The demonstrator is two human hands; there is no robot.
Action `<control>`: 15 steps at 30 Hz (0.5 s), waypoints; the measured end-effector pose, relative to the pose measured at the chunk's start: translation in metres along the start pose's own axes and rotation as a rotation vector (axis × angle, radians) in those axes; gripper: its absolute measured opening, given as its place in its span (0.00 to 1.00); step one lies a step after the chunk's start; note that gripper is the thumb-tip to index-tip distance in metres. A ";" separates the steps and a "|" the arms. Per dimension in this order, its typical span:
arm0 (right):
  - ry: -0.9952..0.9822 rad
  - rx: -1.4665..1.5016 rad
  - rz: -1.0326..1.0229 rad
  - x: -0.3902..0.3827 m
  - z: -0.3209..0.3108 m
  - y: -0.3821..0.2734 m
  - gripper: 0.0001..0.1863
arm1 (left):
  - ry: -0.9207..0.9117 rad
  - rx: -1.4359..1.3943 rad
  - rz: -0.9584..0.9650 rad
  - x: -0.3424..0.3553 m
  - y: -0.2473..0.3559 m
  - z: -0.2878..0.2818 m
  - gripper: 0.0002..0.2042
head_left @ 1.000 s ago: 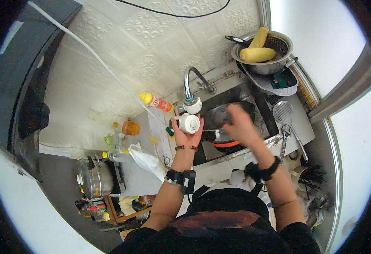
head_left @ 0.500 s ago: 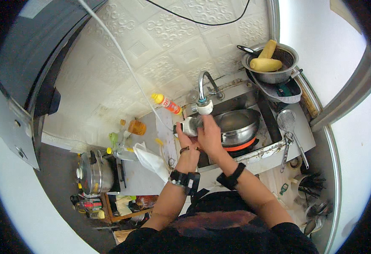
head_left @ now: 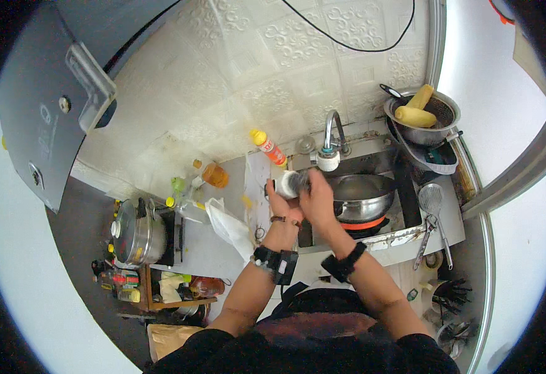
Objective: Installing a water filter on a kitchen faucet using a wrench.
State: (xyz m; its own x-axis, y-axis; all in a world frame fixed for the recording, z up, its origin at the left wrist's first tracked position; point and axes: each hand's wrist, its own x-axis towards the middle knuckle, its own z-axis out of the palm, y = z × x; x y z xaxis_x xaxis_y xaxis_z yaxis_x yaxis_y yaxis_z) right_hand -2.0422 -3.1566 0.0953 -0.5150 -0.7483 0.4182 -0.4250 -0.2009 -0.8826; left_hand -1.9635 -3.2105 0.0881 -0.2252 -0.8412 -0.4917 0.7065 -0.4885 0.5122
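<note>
In front of the sink's left side, my left hand (head_left: 283, 209) is closed round a white cylindrical thing (head_left: 287, 185) with a dark part at its left end. Its exact kind is not clear. The fingers of my right hand (head_left: 317, 198) are bent against the grey end (head_left: 299, 181) of it, smeared by motion. Just to the right, a steel pan (head_left: 364, 209) sits in the sink (head_left: 413, 193), above an orange ring (head_left: 369, 225). The curved metal tap (head_left: 329, 128), with a white filter head (head_left: 328, 161), stands behind my hands.
An orange bottle with a yellow cap (head_left: 269, 149) stands by the wall. Clear bottles and a white bag (head_left: 229, 227) lie left on the counter, beside a steel pot (head_left: 141, 235). A colander (head_left: 450, 115) with yellow corn-like pieces, a slotted turner (head_left: 431, 198) and a wrench (head_left: 423, 246) are right.
The view has shifted, so the sink and tap sit farther right. Both hands stay at the white thing, the right one moved slightly along its end. The white cord shows only faintly now.
</note>
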 end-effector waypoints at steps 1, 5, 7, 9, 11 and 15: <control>-0.037 -0.002 0.052 0.007 -0.004 -0.001 0.16 | -0.012 0.002 0.035 -0.005 -0.003 0.008 0.30; -0.045 0.094 -0.160 -0.018 -0.001 -0.015 0.13 | -0.123 -0.069 0.015 0.000 0.009 -0.007 0.30; -0.013 0.041 -0.043 0.005 -0.004 -0.001 0.14 | -0.061 -0.048 -0.039 -0.019 0.000 0.013 0.30; -0.091 -0.035 0.052 0.021 -0.015 0.010 0.22 | -0.027 -0.058 -0.081 -0.021 -0.008 0.016 0.31; -0.125 0.002 -0.065 -0.013 -0.002 -0.009 0.19 | -0.136 -0.073 -0.058 0.006 0.007 -0.028 0.31; -0.038 -0.025 -0.064 0.010 -0.006 -0.007 0.16 | -0.069 -0.010 -0.027 0.004 -0.002 0.000 0.27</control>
State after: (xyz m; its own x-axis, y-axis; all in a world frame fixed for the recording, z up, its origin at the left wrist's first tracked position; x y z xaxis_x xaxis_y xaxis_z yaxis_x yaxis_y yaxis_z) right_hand -2.0489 -3.1583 0.1070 -0.4580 -0.7580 0.4645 -0.4746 -0.2333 -0.8487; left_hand -1.9660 -3.2131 0.0849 -0.2899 -0.8418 -0.4553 0.7060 -0.5093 0.4922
